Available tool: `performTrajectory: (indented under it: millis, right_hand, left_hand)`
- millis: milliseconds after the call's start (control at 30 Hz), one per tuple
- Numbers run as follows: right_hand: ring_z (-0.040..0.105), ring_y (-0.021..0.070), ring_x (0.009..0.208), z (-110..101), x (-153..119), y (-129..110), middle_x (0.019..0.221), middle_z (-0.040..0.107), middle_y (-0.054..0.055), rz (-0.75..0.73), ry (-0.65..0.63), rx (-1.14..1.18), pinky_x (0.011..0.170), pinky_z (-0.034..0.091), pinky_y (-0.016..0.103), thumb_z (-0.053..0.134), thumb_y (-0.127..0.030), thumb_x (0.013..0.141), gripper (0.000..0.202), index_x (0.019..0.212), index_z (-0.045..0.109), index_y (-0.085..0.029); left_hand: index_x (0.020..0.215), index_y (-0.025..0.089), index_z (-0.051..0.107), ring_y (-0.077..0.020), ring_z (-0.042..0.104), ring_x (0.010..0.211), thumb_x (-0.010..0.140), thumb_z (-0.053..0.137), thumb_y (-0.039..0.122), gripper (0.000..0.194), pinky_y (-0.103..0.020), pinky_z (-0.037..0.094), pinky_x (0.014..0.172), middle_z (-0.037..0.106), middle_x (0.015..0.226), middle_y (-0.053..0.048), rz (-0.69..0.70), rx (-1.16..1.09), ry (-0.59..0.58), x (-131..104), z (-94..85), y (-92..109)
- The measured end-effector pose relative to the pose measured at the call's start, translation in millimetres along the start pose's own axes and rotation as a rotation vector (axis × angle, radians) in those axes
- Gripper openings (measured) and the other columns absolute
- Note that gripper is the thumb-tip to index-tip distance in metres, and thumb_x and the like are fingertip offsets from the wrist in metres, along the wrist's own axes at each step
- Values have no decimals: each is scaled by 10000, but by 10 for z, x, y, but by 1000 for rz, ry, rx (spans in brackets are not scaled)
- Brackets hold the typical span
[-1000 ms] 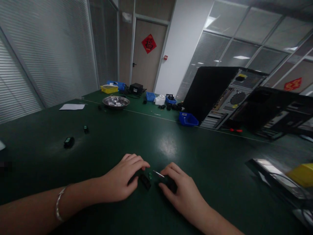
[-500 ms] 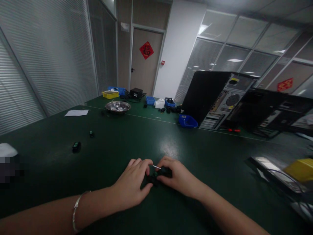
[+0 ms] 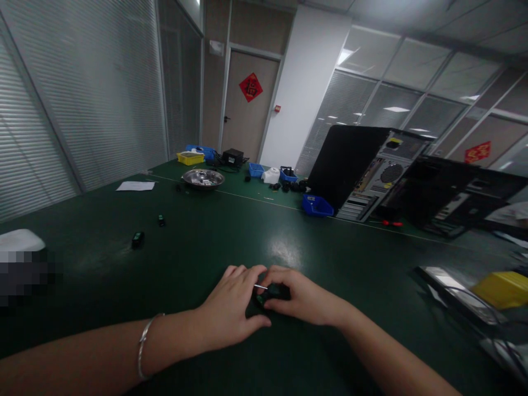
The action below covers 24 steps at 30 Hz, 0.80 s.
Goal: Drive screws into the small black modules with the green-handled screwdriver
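Observation:
At the near middle of the table, a small black device with a green part (image 3: pixel 260 299) sits between my hands, mostly covered by fingers. My right hand (image 3: pixel 291 294) grips it from the right, thumb below and fingers curled over the top. A thin silvery rod (image 3: pixel 260 286) shows by the right fingertips; what it belongs to is hidden. My left hand (image 3: pixel 237 302) lies close against the device's left side, fingers stretched forward and thumb spread away. Whether the left fingertips touch the device is unclear. Two small black-and-green pieces, one larger (image 3: pixel 137 239) and one smaller (image 3: pixel 161 220), lie off to the left.
A metal bowl (image 3: pixel 203 179) holding small parts stands farther back, near a white paper (image 3: pixel 136 186). Behind are blue bins, a blue tray (image 3: pixel 317 205) and a computer case (image 3: pixel 365 170). To the right lie a yellow bin (image 3: pixel 501 290) and cables. A blurred-out shape sits at far left.
My left thumb has moved right and away from the device, and the left hand has shifted closer to the right one. My right hand keeps its grip. The view has shifted slightly.

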State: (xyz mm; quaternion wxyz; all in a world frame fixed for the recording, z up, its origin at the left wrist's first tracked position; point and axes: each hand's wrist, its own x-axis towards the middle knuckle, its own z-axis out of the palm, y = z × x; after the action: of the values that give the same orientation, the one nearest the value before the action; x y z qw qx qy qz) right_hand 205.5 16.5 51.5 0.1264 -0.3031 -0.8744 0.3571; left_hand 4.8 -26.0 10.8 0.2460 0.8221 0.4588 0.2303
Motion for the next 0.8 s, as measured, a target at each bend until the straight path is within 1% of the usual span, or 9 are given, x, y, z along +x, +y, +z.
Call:
performTrajectory:
  millis: [67,167,267,367,500,633,800]
  right_hand:
    - [644,182,973,34,-4,-6,1101,675,25,2,2,11,855,503,302,715,-120,832,199,1013,693,-199]
    - [645,174,907,88,-26,1,1051,691,21,19,30,23,805,509,297,690,-119,851,188,1025,679,-189]
    - [639,174,888,117,-57,20,1024,696,14,29,70,26,796,505,299,681,-111,852,195,1029,662,-193]
    - [635,179,894,125,-85,32,1016,685,14,25,111,15,797,498,297,684,-104,841,202,1015,651,-200]
    - [619,174,852,126,-113,22,986,664,6,17,160,-21,758,481,285,688,-102,822,222,1008,636,-212]
    - [610,181,842,148,-124,13,966,654,7,13,176,-60,735,466,285,698,-105,806,226,992,639,-219]
    - [619,192,878,203,-113,58,991,658,21,-1,192,-83,776,474,304,671,-69,803,261,1013,632,-220]
  left_hand:
    - [1359,195,430,-354,504,1153,742,783,369,733,-529,396,981,565,1309,-139,13,3,13,-9,31,12]
    - [1351,190,435,-337,509,1126,783,710,272,636,-528,386,990,572,1279,-132,25,8,37,-23,67,27]
    - [1365,185,415,-324,512,1118,790,654,213,624,-517,392,995,571,1269,-130,36,3,45,-33,70,39]
    - [1362,204,411,-298,522,1130,792,626,179,609,-485,400,1013,572,1280,-107,46,-14,38,-33,66,36]
    - [1381,206,382,-294,511,1166,799,619,165,629,-493,394,1036,550,1319,-114,26,-28,45,-24,101,-5]
    - [1413,192,359,-310,511,1148,811,642,202,666,-513,416,1007,553,1288,-132,-5,-25,56,-16,145,-47]
    - [1401,193,381,-297,509,1145,825,631,181,628,-500,416,1012,555,1284,-118,10,-18,48,0,128,-38]
